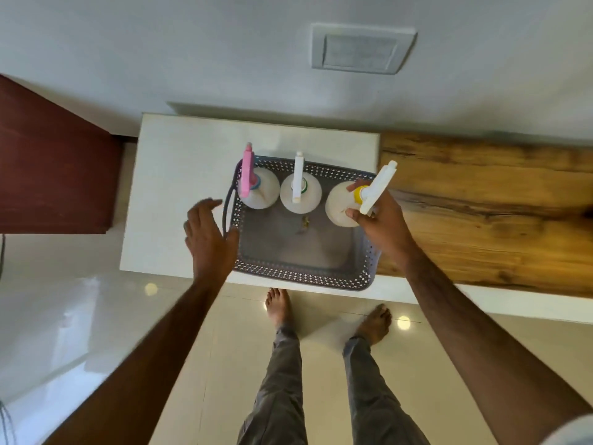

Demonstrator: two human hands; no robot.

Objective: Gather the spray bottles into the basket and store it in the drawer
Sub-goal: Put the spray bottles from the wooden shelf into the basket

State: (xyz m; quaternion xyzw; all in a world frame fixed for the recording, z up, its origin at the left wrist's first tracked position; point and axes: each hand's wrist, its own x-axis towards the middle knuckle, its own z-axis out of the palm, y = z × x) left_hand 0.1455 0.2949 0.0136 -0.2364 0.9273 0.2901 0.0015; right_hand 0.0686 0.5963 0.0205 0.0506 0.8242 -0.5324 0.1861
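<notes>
The basket (301, 274), grey plastic with a lattice of small holes round its walls, is sitting on the white glossy counter (179, 194), its near wall reaching the counter's front edge and its right end lying by the seam where the white top meets the wood-grain top (487, 213). Inside, along the far wall, two round white bottles are standing upright: the pink-trigger bottle (256, 187) in the far left corner and the white-trigger bottle (300, 192) in the middle. The third one, the yellow-collar bottle (345, 203), is hanging over the basket's far right corner, and the right hand (382, 220) is gripping it at the neck, fingers wrapped tight, its white trigger tilting out to the right. The left hand (208, 232) is hovering at the basket's left end, fingers spread apart, touching or nearly touching the thin dark handle (227, 207) looping out there. Bare feet are standing on pale shiny tiles (224, 364) below.
</notes>
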